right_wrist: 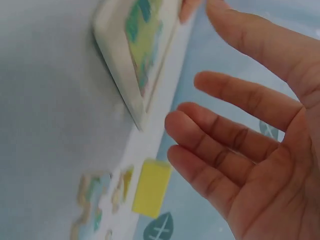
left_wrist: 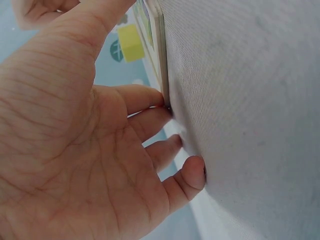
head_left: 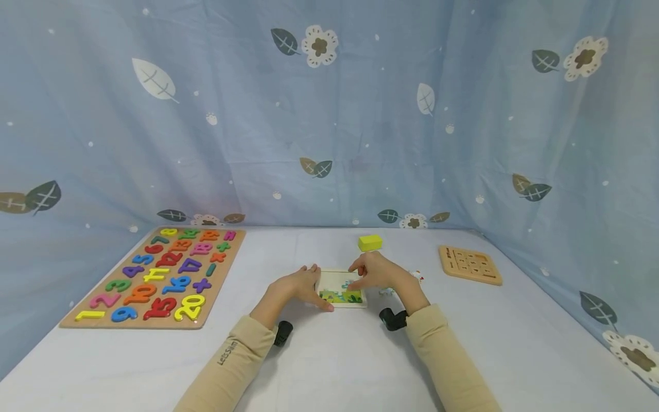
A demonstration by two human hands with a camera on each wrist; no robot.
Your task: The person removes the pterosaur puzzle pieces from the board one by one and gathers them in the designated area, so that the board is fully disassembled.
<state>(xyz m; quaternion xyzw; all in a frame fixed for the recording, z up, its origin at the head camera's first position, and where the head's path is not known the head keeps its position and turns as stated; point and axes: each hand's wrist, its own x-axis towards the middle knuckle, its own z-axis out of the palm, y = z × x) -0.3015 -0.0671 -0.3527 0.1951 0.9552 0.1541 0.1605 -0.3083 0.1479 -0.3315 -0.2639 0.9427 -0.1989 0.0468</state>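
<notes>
A pale wooden jigsaw tray [head_left: 333,279] lies flat on the white cloth, green and yellow picture pieces [head_left: 340,296] filling its near part. My left hand [head_left: 301,286] holds the tray at its left side, thumb by the near edge and index fingertip against the side. Over the tray's right side hovers my right hand [right_wrist: 260,150], thumb and loosely bent fingers apart with nothing seen between them. A light blue piece [head_left: 347,284] shows inside the tray by the right thumb. Loose jigsaw pieces [right_wrist: 93,200] lie right of the tray, partly hidden by the right wrist in the head view.
A yellow block [head_left: 370,243] stands behind the tray. At the left lies a board of coloured numbers [head_left: 170,274], at the right a small wooden number board [head_left: 470,264]. A patterned blue curtain [head_left: 329,114] closes off the back and sides.
</notes>
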